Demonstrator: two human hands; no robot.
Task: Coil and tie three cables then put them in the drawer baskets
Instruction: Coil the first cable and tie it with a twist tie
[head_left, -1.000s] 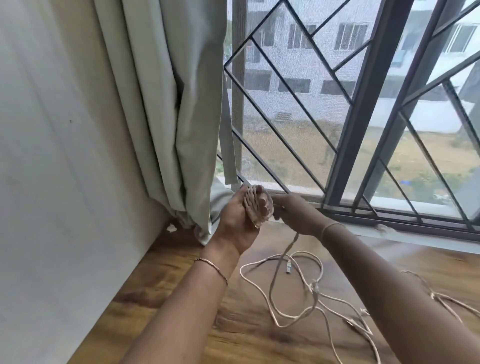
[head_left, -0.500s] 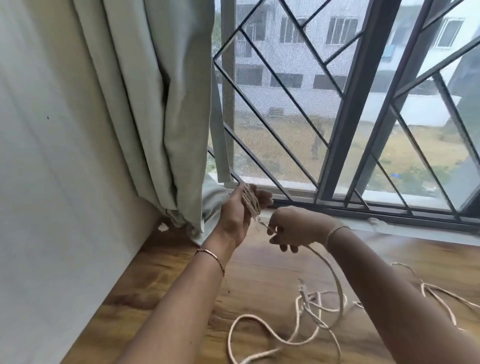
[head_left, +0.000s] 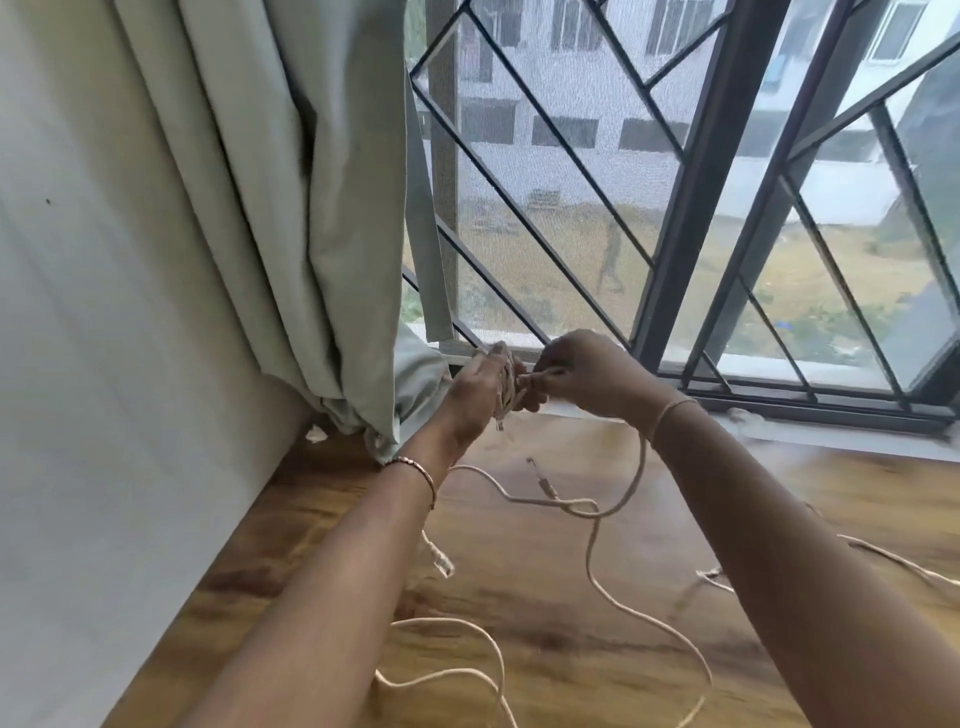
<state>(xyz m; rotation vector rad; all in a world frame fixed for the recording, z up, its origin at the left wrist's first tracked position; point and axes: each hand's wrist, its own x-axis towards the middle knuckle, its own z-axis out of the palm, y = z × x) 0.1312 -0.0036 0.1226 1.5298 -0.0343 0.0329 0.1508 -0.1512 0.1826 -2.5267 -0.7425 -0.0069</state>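
A cream cable (head_left: 592, 540) trails in loose loops over the wooden floor, one plug end (head_left: 545, 486) lying free. Several turns of it are wound round my left hand (head_left: 480, 387), which is raised near the window sill and holds the coil (head_left: 506, 397). My right hand (head_left: 582, 374) sits just to the right of the coil and pinches the strand leading to it. A second cream cable (head_left: 893, 558) lies on the floor at the right. No drawer baskets are in view.
A pale green curtain (head_left: 291, 208) hangs at the left and bunches on the floor beside a white wall (head_left: 104, 364). A dark-framed window with a diagonal grille (head_left: 691, 218) runs across the back. A wooden floor (head_left: 545, 623) lies under the cables.
My right hand has come back up from below to the coil on my left hand, drawing more cable off the floor. The loose loops have shifted and lengthened toward me.
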